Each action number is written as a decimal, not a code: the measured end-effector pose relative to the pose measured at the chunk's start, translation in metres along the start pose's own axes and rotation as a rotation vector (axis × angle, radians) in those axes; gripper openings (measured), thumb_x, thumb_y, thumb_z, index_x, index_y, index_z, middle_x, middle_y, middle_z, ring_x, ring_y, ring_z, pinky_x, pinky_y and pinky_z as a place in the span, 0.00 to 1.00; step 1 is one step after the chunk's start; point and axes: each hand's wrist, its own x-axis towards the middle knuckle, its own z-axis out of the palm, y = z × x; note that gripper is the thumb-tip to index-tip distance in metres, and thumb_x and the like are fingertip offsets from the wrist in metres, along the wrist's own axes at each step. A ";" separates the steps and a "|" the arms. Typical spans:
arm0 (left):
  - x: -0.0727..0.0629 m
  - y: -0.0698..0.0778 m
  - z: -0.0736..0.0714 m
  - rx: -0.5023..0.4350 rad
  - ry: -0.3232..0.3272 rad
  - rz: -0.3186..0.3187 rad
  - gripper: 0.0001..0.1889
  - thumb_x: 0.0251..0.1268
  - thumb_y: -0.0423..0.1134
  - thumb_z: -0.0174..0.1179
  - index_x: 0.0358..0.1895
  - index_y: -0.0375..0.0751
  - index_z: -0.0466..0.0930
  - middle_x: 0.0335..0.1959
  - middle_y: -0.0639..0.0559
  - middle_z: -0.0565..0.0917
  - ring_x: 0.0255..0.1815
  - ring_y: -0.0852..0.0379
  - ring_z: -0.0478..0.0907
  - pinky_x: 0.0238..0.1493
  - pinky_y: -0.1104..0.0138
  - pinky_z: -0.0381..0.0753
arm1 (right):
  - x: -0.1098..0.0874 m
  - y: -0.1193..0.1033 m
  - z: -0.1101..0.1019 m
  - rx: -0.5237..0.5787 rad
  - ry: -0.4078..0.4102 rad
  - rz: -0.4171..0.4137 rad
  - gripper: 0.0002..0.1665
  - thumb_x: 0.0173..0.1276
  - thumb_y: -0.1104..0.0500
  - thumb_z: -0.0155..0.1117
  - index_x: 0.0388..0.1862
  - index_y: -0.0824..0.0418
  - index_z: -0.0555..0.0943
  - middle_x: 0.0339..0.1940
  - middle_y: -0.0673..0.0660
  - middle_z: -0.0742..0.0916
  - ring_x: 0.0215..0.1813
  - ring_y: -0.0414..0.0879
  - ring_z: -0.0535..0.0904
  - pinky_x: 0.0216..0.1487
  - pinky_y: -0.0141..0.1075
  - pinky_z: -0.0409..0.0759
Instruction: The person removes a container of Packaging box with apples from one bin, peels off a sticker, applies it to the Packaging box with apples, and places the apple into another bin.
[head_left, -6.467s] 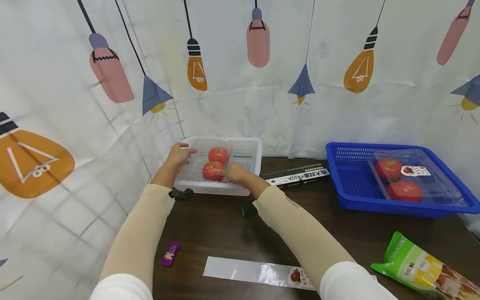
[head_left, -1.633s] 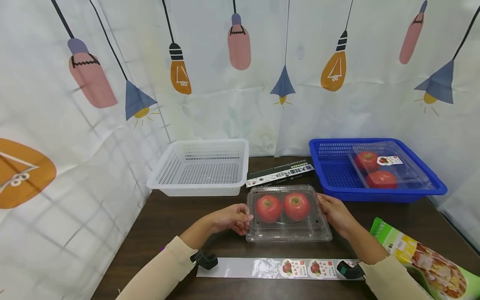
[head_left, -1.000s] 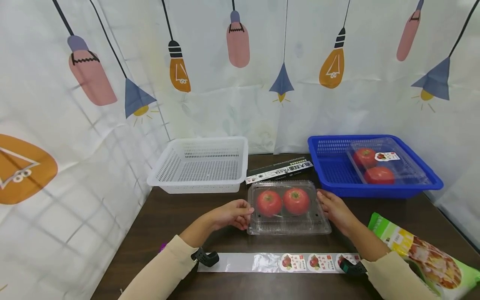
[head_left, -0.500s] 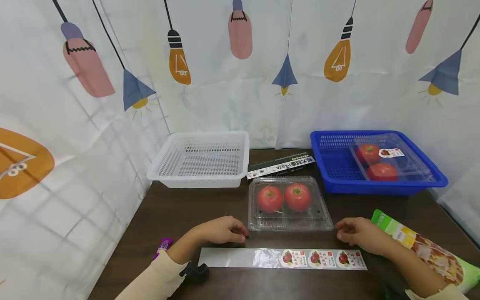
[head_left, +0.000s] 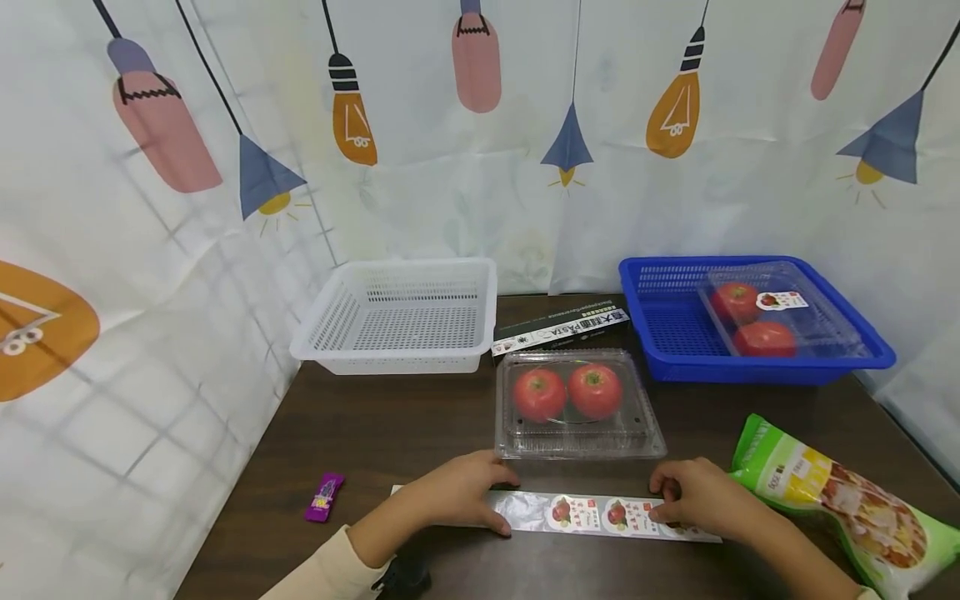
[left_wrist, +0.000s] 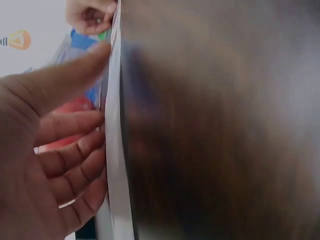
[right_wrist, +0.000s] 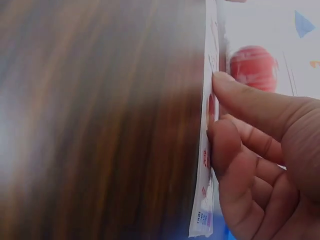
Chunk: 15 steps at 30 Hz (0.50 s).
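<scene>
A strip of apple-picture stickers on glossy white backing (head_left: 522, 510) lies across the front of the table. My left hand (head_left: 467, 490) rests over its left part, thumb at the near edge and fingers along the far edge. At the strip's right end my right hand (head_left: 701, 496) touches the stickers and partly covers the last one. In the right wrist view its thumb and index fingertip touch the strip (right_wrist: 201, 200) a little apart, the other fingers curled. Just beyond stands a closed clear plastic clamshell box (head_left: 585, 446) with two red apples (head_left: 539, 395) inside.
Behind are a white basket (head_left: 393, 363), a black-and-white pasta box (head_left: 562, 327) and a blue basket (head_left: 765, 371) bearing a stickered clamshell of apples (head_left: 764, 339). A green food bag (head_left: 840, 500) lies right of my right hand; a purple packet (head_left: 325, 497) lies left.
The clamshell of apples came out of the white basket onto the table. Both hands have let go of it and moved down onto the sticker strip.
</scene>
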 end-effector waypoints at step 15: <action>-0.001 0.016 0.002 0.082 0.011 -0.032 0.21 0.50 0.50 0.75 0.47 0.52 0.80 0.45 0.60 0.78 0.44 0.65 0.75 0.46 0.67 0.77 | 0.012 -0.011 0.009 -0.017 -0.008 -0.107 0.18 0.53 0.44 0.76 0.35 0.51 0.79 0.21 0.39 0.77 0.22 0.32 0.71 0.23 0.32 0.72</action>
